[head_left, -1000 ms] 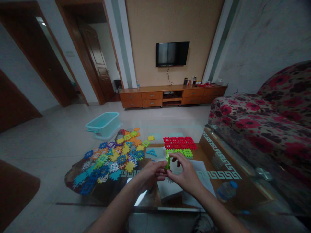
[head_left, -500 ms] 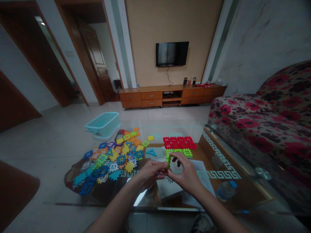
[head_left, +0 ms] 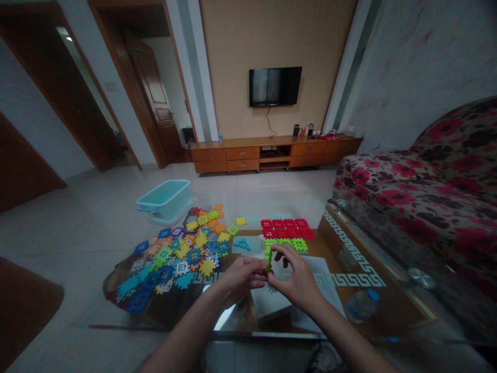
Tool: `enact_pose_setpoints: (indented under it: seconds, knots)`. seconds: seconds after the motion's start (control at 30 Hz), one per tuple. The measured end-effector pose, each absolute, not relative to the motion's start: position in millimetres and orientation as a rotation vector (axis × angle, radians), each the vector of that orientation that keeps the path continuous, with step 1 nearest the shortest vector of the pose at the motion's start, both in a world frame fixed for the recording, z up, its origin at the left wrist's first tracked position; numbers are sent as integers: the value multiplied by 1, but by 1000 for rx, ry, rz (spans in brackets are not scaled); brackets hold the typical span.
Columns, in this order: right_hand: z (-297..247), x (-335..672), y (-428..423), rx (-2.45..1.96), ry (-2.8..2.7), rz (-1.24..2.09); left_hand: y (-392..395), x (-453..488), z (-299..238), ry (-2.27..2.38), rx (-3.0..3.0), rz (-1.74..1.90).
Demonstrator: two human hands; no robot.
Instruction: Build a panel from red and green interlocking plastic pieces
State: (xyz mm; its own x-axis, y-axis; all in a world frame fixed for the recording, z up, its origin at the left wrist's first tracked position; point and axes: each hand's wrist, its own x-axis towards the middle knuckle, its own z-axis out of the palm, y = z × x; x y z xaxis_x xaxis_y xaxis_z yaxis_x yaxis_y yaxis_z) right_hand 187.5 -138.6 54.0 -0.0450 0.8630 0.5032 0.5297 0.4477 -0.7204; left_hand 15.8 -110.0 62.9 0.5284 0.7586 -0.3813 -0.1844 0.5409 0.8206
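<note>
Both my hands meet over the glass table (head_left: 349, 243) and pinch a green puzzle tile (head_left: 267, 256) held upright on its edge. My left hand (head_left: 243, 280) grips it from the left, my right hand (head_left: 295, 277) from the right with fingers curled over its top. Just beyond lies a flat mat of joined tiles: a red block (head_left: 287, 228) with a green row (head_left: 293, 243) along its near side. To the left spreads a heap of loose coloured tiles (head_left: 174, 254).
A plastic bottle with a blue cap (head_left: 363, 304) lies on the table at the right. White sheets (head_left: 326, 282) lie under my hands. A light-blue tub (head_left: 165, 199) stands on the floor beyond. A floral sofa (head_left: 427, 191) is at the right.
My hands with the green tile have edged slightly forward toward the mat. Otherwise nothing has moved.
</note>
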Motion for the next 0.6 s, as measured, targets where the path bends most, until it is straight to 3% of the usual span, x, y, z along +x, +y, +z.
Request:
enact_pose_setpoints:
  seconds: [0.6]
  knots:
    - [53,187,-140,-1159,-1762,372,-108,13,61,833,852,598]
